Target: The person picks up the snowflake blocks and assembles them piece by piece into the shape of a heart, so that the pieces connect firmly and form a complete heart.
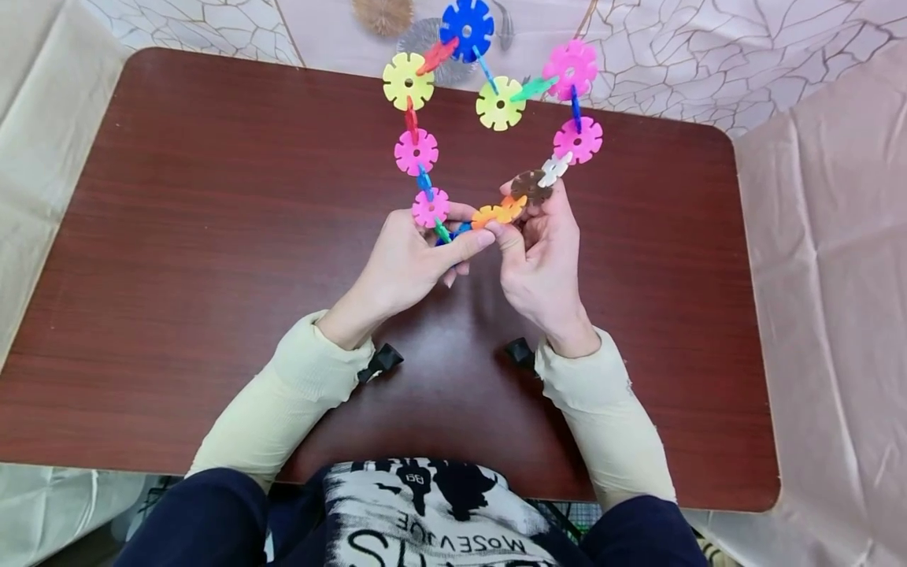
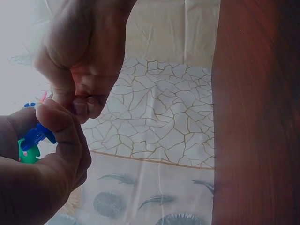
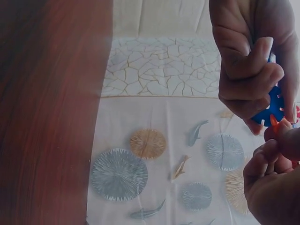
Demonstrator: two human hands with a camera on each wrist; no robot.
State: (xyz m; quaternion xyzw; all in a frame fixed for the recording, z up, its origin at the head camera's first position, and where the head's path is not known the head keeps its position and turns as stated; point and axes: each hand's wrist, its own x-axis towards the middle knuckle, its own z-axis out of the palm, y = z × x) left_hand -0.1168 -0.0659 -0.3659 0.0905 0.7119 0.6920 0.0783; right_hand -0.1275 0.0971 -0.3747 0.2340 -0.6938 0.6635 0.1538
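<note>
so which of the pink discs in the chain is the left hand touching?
The lowest pink disc on the chain's left side, right against the left hand. The other three pink discs sit higher up the loop, clear of both hands.

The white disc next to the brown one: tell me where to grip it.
Pinch the white disc across its flat faces at the free toothed rim, coming from its outer right side. The brown disc and right hand crowd its lower left; the pink disc slots in above.
</note>
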